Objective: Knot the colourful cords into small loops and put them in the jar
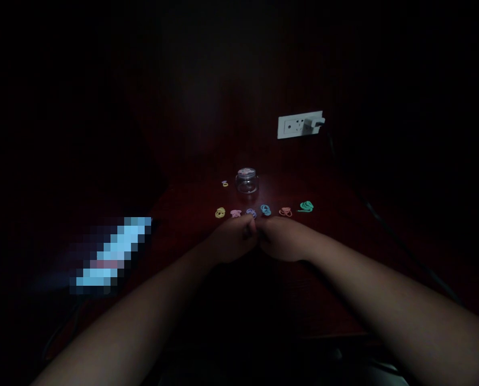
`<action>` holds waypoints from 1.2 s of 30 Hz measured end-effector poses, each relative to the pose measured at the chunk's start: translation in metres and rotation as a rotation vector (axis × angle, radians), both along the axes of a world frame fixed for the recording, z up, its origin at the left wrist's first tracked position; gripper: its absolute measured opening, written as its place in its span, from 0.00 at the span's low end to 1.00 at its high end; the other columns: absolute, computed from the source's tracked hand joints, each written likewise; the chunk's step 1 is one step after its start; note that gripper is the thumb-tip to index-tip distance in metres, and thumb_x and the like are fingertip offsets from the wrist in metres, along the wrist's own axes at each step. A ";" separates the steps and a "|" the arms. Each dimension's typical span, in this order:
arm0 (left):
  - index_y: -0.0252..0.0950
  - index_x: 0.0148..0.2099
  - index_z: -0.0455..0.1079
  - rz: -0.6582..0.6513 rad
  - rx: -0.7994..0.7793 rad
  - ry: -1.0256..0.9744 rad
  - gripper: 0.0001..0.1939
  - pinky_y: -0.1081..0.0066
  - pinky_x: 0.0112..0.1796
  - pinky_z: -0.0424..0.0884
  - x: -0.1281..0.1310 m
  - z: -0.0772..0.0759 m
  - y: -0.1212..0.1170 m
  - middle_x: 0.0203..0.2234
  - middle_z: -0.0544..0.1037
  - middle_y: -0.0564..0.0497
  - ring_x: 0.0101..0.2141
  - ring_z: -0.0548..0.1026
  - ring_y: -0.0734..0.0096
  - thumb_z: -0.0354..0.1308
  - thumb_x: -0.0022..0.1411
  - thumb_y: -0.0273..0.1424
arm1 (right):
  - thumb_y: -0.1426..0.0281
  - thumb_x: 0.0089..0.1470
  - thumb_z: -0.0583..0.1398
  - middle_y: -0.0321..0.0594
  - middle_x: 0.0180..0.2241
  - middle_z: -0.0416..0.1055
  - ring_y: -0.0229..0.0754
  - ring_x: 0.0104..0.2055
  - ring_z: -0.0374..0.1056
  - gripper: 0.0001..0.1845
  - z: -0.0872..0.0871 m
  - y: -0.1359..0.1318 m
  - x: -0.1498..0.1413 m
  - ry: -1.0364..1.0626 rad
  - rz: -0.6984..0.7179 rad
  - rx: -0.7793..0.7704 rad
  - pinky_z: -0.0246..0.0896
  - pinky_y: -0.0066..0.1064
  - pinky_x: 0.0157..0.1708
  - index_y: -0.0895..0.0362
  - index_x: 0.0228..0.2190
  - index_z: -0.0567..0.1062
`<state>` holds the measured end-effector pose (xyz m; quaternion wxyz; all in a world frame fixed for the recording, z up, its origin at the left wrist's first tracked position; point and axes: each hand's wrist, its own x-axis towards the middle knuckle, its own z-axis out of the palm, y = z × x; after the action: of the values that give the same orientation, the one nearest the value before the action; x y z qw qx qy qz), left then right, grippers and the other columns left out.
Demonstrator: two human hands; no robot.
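Note:
My left hand [234,239] and my right hand [284,237] meet over the dark red table, fingers curled and closed. Whatever they may hold is hidden in shadow between them. Just beyond lies a row of small looped bands sorted by colour: yellow [220,213], pink [235,213], purple [251,213], blue [266,209], orange [285,212] and green [306,206]. My left hand is nearest the pink and purple bands, my right the blue and orange ones. Behind the row stands a lidded clear jar [247,182]; two small bands [224,183] lie left of it.
At the left table edge, a lit screen [113,257] appears blurred into blocks. A white wall socket [299,125] with a plug in it is at the back right. A dark cable [408,252] runs along the right side. Most surroundings are too dark to make out.

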<state>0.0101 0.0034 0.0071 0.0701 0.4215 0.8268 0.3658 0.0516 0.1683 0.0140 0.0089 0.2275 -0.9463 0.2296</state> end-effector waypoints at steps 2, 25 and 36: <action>0.36 0.30 0.60 -0.007 -0.024 0.026 0.02 0.75 0.26 0.59 0.001 0.001 -0.001 0.24 0.68 0.56 0.25 0.65 0.76 0.51 0.54 0.27 | 0.77 0.43 0.55 0.44 0.35 0.73 0.43 0.36 0.68 0.13 0.001 -0.001 0.001 -0.009 0.002 0.019 0.55 0.29 0.32 0.57 0.33 0.73; 0.35 0.30 0.59 0.033 -0.086 0.055 0.07 0.75 0.26 0.59 -0.002 0.000 0.000 0.24 0.68 0.55 0.26 0.65 0.76 0.50 0.58 0.32 | 0.74 0.44 0.54 0.40 0.33 0.73 0.38 0.32 0.67 0.13 0.002 0.003 -0.002 -0.070 0.048 0.016 0.55 0.26 0.29 0.57 0.33 0.74; 0.36 0.30 0.59 0.034 -0.062 0.031 0.07 0.76 0.25 0.58 -0.002 -0.002 0.002 0.23 0.67 0.56 0.24 0.64 0.77 0.49 0.58 0.33 | 0.74 0.44 0.54 0.39 0.31 0.72 0.37 0.31 0.65 0.13 0.001 0.004 -0.004 -0.072 0.062 -0.018 0.54 0.26 0.27 0.57 0.34 0.73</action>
<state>0.0082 0.0052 0.0051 0.0641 0.4104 0.8459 0.3347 0.0477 0.1723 0.0149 -0.0303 0.2484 -0.9363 0.2462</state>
